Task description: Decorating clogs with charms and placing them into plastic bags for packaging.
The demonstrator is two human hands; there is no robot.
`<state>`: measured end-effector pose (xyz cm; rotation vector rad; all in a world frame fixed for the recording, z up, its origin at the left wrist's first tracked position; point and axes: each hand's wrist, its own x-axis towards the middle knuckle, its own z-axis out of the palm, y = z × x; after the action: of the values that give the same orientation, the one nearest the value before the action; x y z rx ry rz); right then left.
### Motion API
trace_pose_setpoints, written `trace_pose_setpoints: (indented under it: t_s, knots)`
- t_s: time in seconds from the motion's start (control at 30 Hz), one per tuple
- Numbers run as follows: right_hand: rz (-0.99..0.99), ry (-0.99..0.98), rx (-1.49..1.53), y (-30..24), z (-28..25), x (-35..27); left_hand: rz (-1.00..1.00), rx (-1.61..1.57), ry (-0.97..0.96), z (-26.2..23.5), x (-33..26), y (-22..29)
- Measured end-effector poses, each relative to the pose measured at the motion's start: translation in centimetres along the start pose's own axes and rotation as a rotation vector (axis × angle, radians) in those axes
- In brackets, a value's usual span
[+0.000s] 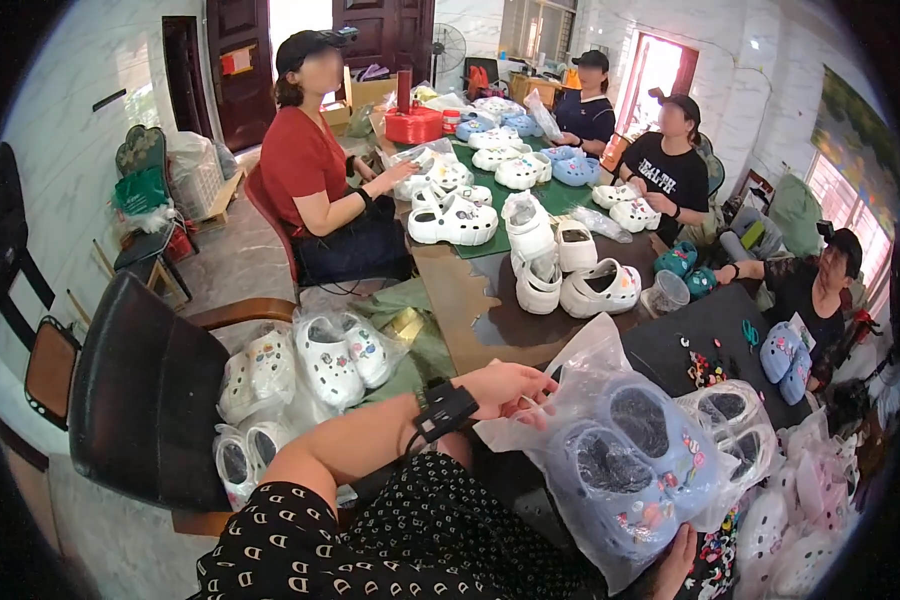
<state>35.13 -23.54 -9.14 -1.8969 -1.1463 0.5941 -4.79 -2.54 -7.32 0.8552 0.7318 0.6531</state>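
A clear plastic bag (570, 375) lies tilted in front of me with a pair of light-blue clogs (625, 465) inside, their toes covered in colourful charms. At the bag's upper left, my left hand (515, 390) is closed, its fingertips pinching the loose film by the opening; a thin pale strip shows there. My right hand (675, 560) grips the lower right edge of the bag by the toes, and only part of it shows. Right beside this bag sit white clogs (745, 440) in another clear bag.
White clogs (600, 288) stand on the table (460, 300) ahead. Bagged white clogs (340, 355) rest left, by a black chair (150, 390). Pink and white bagged clogs (810, 480) pile up at right. Loose charms (705, 370) and a plastic tub (667, 293) lie nearby. Several co-workers sit around.
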Motion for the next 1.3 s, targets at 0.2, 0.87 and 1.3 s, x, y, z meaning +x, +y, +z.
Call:
trace_pose_setpoints:
  t_s: [0.2,0.87,1.3]
  knots:
    - [0.105,-0.021,0.073,-1.9,0.4,0.4,-0.003,0.736,-0.335,0.9,2.8,0.7]
    - [-0.126,-0.056,0.197,4.2,1.7,4.2,1.015,1.496,-0.318,6.5,8.1,-2.7]
    - [-0.228,0.387,0.511,5.2,-0.6,1.8,1.087,1.481,-0.15,6.5,4.2,-3.5]
